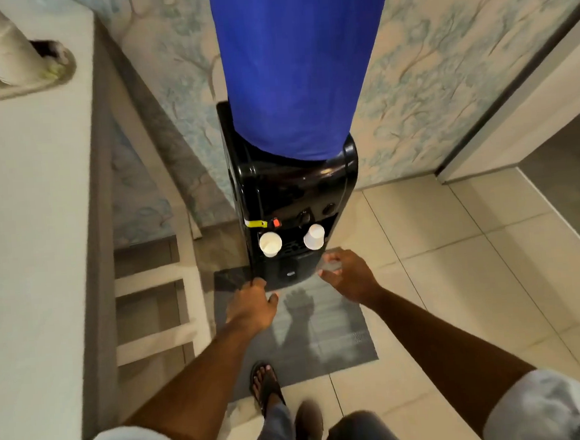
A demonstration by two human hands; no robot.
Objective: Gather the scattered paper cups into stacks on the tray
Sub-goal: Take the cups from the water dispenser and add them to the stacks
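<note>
While both arms reach toward the black water dispenser [290,199], the left hand [251,305] hangs below its base, fingers curled loosely, grip empty; right hand [349,275] spread, empty. Two paper cups sit on its drip shelf: upright cup [270,243], inverted cup [314,236].

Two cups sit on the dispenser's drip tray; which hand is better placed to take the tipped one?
The right hand. It hangs open just below the tipped cup on the black dispenser, while the left hand is under the upright cup across the tray.
</note>
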